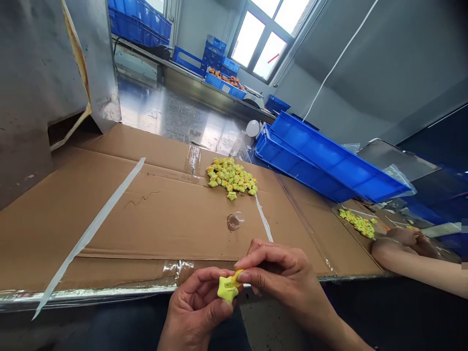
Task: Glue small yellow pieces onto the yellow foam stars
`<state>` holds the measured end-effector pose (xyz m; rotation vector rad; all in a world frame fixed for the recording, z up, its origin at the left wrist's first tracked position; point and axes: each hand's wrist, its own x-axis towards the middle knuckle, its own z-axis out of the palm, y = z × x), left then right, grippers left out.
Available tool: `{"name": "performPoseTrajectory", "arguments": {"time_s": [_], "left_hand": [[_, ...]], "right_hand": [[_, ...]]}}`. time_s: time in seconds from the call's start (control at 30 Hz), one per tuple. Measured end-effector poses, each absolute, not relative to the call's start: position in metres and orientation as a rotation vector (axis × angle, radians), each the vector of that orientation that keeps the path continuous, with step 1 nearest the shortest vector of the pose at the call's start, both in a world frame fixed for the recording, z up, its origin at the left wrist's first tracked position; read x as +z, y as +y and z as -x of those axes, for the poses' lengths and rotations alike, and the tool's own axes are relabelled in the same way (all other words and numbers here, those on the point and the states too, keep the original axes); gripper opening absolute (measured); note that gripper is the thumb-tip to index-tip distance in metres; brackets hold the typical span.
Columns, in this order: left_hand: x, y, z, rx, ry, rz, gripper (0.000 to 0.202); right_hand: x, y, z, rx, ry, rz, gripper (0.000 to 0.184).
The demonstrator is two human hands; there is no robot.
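Note:
Between the fingers and thumb of my left hand [197,307] is a small yellow-green star-shaped piece [227,290], with a slot and small dark print on its face. My right hand [283,278] pinches a small orange-yellow piece [237,277] against the star's upper right point. Whether the two pieces are joined there I cannot tell. Both hands are just off the near edge of the cardboard-covered table. Beyond them a small clear round cup [239,216] rests on the cardboard, and farther back lies a pile of similar yellow-green stars [232,174] with orange bits among them.
Cardboard [153,214] with white tape strips covers the table. Stacked blue crates [329,156] stand at the back right. A metal machine housing [54,73] is on the left. Another person's arms [420,258] work at the right beside a second star pile [356,223].

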<state>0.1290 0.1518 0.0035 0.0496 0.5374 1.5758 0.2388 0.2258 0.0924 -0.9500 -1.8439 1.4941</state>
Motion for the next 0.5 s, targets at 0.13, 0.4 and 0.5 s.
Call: {"name": "performPoseTrajectory", "arguments": {"time_s": [0.13,0.4,0.5], "left_hand": [[0.004,0.151,-0.129,1.568,0.525,-0.077,0.028],[0.005,0.152,-0.130,1.559,0.584,-0.067,0.028],[0.004,0.152,-0.130,1.574,0.602,-0.074,0.028]], "right_hand": [[0.091,0.228,-0.239,1.547,-1.800,0.973,0.007],[0.086,0.233,-0.242,1.568,-1.775,1.059,0.008],[0.082,0.240,-0.245,1.586,-1.665,1.095,0.009]]}}
